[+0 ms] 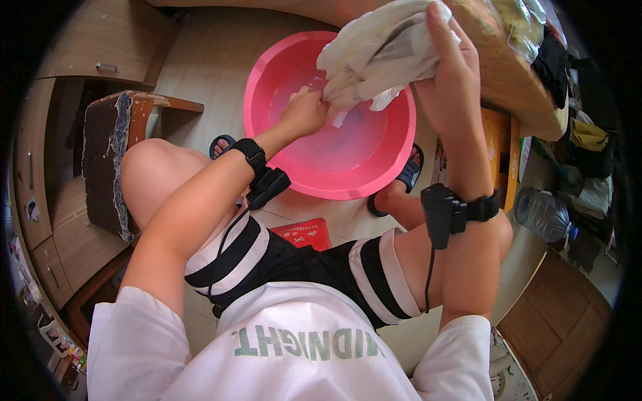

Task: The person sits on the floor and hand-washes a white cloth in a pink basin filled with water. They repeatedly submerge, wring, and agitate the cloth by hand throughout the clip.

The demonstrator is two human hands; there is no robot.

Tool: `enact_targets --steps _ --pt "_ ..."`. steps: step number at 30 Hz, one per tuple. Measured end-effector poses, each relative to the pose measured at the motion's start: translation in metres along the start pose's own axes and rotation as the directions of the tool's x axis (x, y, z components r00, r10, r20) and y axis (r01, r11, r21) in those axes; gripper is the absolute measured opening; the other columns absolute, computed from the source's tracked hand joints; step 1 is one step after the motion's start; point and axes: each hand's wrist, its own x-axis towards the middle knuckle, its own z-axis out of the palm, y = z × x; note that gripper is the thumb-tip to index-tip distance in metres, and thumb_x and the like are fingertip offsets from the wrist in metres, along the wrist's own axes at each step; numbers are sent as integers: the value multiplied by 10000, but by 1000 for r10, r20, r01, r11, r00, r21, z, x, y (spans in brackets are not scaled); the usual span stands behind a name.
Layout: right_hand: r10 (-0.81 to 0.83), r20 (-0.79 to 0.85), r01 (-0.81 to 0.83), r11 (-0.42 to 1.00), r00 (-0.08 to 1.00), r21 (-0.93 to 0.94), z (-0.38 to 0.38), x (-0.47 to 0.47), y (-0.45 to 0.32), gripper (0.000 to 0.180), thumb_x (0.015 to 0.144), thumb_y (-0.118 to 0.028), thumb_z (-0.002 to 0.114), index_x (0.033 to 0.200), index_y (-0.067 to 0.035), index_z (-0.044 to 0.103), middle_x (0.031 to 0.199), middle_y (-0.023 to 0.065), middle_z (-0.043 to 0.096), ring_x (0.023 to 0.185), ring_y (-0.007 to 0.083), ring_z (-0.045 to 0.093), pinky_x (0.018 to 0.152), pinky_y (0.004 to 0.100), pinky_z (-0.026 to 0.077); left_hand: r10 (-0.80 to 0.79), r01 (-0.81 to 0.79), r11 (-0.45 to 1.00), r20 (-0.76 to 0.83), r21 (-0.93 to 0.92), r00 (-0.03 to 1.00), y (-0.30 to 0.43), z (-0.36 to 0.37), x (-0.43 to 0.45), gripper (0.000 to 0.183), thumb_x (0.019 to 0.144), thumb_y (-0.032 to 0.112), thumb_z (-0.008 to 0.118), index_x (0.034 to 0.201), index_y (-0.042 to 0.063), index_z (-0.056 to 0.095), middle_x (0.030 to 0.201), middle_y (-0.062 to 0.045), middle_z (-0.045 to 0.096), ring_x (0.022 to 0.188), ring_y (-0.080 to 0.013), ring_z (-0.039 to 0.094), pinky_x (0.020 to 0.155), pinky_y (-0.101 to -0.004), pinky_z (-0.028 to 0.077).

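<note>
A wet white cloth point(381, 55) with grey markings is stretched between my two hands, above a pink plastic basin point(261, 100). My left hand point(307, 110) is closed on the cloth's lower left end, over the middle of the basin. Higher up at the right, my right hand point(454, 60) grips the bunched cloth, thumb on top, beyond the basin's rim. Part of the cloth hangs down over the basin. Cloudy water point(326, 145) lies in the basin. The fingertips of my right hand are partly hidden behind the cloth.
The basin stands on the tiled floor between my slippered feet. A wooden stool with a dark padded seat point(103, 160) and cabinets point(105, 50) are at the left. A red plastic object point(303, 234) lies below the basin. Right are a large water bottle point(541, 214) and an orange box point(504, 150).
</note>
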Motion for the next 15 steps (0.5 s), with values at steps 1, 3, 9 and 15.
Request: enact_targets --steps 1,3,9,15 --pt "3 -79 -24 963 997 -269 1 -1 1 363 1055 -331 525 1225 -13 569 1104 127 698 1022 220 691 939 365 553 -39 38 996 9 80 999 -4 1 -2 266 945 196 585 1117 7 660 1085 -267 661 1079 -453 591 898 -512 472" --pt "-106 -79 61 896 991 -441 -4 3 23 338 1012 -332 632 1091 -8 688 884 9 689 767 62 632 667 233 500 -21 20 999 22 30 1000 -15 0 -1 279 955 212 570 1122 5 653 1085 -263 664 1071 -451 597 894 -510 473" --pt "94 -79 -109 372 992 -922 -18 -7 79 444 924 -450 659 992 -13 697 877 245 708 832 419 700 753 458 555 -181 198 957 99 -213 979 6 -14 -4 332 991 246 474 1150 -3 624 1076 -261 664 1024 -432 633 883 -491 479" --pt "350 12 46 -89 937 -995 -35 -29 115 349 912 -374 668 1041 -50 684 1050 178 702 1047 374 661 859 489 541 -252 264 919 80 -292 964 34 -27 -8 357 984 252 433 1111 -27 615 1052 -259 668 994 -398 650 874 -460 481"
